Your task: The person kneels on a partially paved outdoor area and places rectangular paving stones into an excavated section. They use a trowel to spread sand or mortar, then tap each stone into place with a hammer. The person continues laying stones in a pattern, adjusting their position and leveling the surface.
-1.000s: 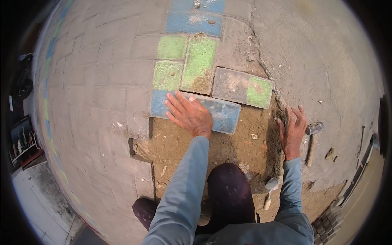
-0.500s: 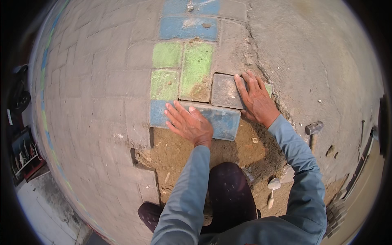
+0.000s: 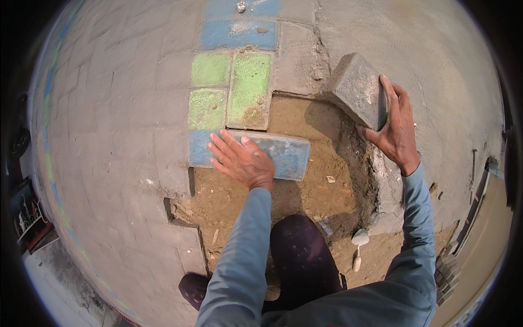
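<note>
My right hand (image 3: 396,128) grips a grey paving block (image 3: 357,87), thumb on its near side and fingers along its right face. The block is tilted, over the broken edge of the concrete on the right. My left hand (image 3: 242,161) lies flat, fingers spread, on a blue-painted paving block (image 3: 291,158) that sits along the top of the sandy pit (image 3: 327,201). Just beyond it are green-painted blocks (image 3: 249,90) set in the pavement. A bare sandy gap (image 3: 294,114) shows to the right of the long green block.
A small trowel (image 3: 358,249) lies right of my knee (image 3: 305,250). Stacked blocks (image 3: 448,278) stand at the lower right by a wall. Laid grey pavers (image 3: 120,141) stretch to the left, and rough concrete (image 3: 452,92) to the right.
My right hand has lifted the grey block out of its place beside the green one and carried it right, tilting it. My left hand stays on the blue block.
</note>
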Motion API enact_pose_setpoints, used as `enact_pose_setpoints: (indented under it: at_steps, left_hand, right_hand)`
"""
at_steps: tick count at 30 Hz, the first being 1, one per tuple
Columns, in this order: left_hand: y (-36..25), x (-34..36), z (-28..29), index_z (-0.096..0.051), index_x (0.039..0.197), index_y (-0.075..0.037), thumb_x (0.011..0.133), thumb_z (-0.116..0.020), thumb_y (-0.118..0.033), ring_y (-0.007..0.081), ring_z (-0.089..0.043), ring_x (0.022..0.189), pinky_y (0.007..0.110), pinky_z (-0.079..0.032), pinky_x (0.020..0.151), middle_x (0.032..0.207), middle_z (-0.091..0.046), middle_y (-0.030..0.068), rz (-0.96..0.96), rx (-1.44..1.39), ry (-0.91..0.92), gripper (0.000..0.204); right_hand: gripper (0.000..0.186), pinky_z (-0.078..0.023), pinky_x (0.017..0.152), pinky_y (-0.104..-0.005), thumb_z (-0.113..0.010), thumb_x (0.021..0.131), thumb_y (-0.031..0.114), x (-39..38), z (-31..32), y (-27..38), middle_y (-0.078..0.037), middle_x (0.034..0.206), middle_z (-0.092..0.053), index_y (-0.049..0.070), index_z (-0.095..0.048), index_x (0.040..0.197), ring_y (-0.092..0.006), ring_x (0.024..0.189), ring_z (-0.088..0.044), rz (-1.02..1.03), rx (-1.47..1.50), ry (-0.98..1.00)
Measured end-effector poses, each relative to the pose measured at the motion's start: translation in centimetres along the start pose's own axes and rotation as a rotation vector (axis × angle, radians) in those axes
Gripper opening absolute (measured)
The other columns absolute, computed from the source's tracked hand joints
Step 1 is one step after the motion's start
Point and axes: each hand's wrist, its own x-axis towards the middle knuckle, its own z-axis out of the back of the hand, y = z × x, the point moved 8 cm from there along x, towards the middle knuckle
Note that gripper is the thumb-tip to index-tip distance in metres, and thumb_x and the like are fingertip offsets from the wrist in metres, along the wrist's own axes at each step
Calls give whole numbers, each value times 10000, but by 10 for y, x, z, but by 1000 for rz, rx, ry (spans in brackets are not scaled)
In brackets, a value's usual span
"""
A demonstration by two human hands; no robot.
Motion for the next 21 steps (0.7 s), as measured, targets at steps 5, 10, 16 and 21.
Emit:
enact_pose_setpoints:
  at_steps: [5,10,16,21]
  left_hand:
    - [-9,-4,-5,-270,1592,-40,1096,-274,-360,355,-139,1566,536,-76,1254,1684,-194,181,-20,2,36,590]
    - [4,-2,-6,-258,1599,-44,1098,-263,-374,348,-128,1568,530,-64,1258,1687,-188,175,8,11,32,599]
    - [-6,-6,-6,-253,1601,-39,1094,-301,-360,367,-119,1569,551,-67,1253,1691,-172,183,-9,-25,69,601]
    - [1,-2,-5,-250,1601,-38,1089,-329,-347,382,-118,1568,563,-67,1251,1692,-168,189,3,-25,47,603]
  right_hand:
    - [1051,-374,1182,-525,-892,694,303,2,-5,-125,-188,1458,-440,213,-341,1585,-391,1368,-444,-180,-207,-92]
    - [632,-386,1145,-490,-715,945,256,-69,14,-113,-124,1457,-483,162,-458,1514,-331,1375,-468,-177,-441,-189]
    - [571,-465,996,-485,-590,1036,336,-361,-37,-209,-245,1330,-518,-31,-462,1455,-404,1170,-579,-972,-113,1]
    - [486,-477,949,-463,-585,1027,315,-337,-38,-181,-281,1179,-568,-42,-514,1348,-447,1104,-588,-809,-109,169]
